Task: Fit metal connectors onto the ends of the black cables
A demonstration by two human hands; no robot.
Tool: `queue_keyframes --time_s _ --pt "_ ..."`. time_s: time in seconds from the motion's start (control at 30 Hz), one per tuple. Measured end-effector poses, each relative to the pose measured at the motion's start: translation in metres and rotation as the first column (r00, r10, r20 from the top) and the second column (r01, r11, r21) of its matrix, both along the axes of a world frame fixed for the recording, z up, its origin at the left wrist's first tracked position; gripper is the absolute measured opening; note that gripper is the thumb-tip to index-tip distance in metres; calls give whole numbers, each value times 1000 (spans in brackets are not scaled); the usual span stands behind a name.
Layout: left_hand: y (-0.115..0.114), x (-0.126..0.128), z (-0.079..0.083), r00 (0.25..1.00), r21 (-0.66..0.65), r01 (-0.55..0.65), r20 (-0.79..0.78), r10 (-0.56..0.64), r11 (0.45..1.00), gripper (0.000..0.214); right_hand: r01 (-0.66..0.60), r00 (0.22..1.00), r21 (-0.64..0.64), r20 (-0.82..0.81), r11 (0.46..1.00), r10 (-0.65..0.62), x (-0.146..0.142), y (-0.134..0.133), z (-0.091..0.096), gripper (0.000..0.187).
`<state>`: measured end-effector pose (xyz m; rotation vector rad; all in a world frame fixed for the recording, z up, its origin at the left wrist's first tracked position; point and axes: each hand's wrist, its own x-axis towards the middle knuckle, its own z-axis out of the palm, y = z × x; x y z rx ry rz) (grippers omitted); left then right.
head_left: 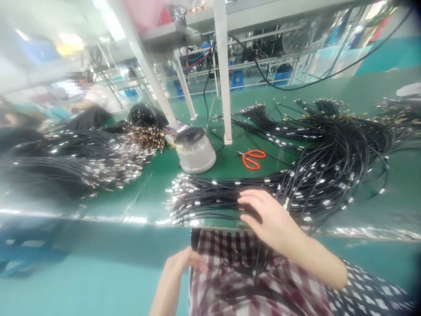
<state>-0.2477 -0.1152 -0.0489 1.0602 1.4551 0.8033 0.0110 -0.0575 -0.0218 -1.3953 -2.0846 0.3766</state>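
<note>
Where the black cable bundle (217,197) is lying: along the near edge of the green tabletop (230,164), its right end running into a tangled heap of cables (342,145).
Strands: thin, dark and slightly glossy, mostly running side by side, with a few straying at the near side.
Cable ends (179,193): silvery and whitish, fanning leftward into a ragged, uneven brush.
White bands (214,182): dotting the strands at staggered spots and scattering more thickly toward the right.
Right hand (268,215): hovering over or touching the bundle, thumb and fingers standing loosely apart, gripping nothing visible.
Left hand (186,259): hanging near the checked apron (210,285), fingers half bent and blurring; whether it is holding anything, I cannot tell.
Orange-handled snips (245,156): lying just beyond the bundle, right of the white round pot (197,158).
</note>
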Motion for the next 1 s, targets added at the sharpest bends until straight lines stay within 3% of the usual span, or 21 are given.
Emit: queue_keyframes --time_s 0.03,0.1,0.23,0.3,0.37,0.53,0.73,0.9,1.0 --pt "-2 -4 -7 993 -28 18 -117 -21 999 46 -25 995 36 101 999 22 -5 3 -3 25" --pt "-6 -7 -20 982 -31 27 -185 -33 999 43 -65 970 58 237 996 49 -17 7 -7 28" --pt "-10 3 -34 990 20 14 -139 -11 1000 41 -65 951 84 307 994 36 -36 7 -14 57" --pt "-9 8 -34 994 41 19 -111 -14 999 40 -65 931 91 363 994 28 -40 6 -17 73" --pt "-8 13 -31 996 51 39 -86 -35 998 37 -68 909 86 416 994 26 -42 6 -20 75" --pt "-4 22 -27 996 60 88 -22 -87 994 30 -61 903 55 428 997 31 -44 10 -21 64" --pt "3 28 -39 997 96 58 52 -63 994 27 -66 931 -43 357 997 77 -42 12 -24 32" --pt "7 29 -36 1000 248 -6 5 5 969 26 -81 962 -145 247 986 115 -45 9 -18 12" --pt "9 30 -24 994 437 45 -113 5 898 26 -86 986 -236 120 968 117 -42 18 -2 5"
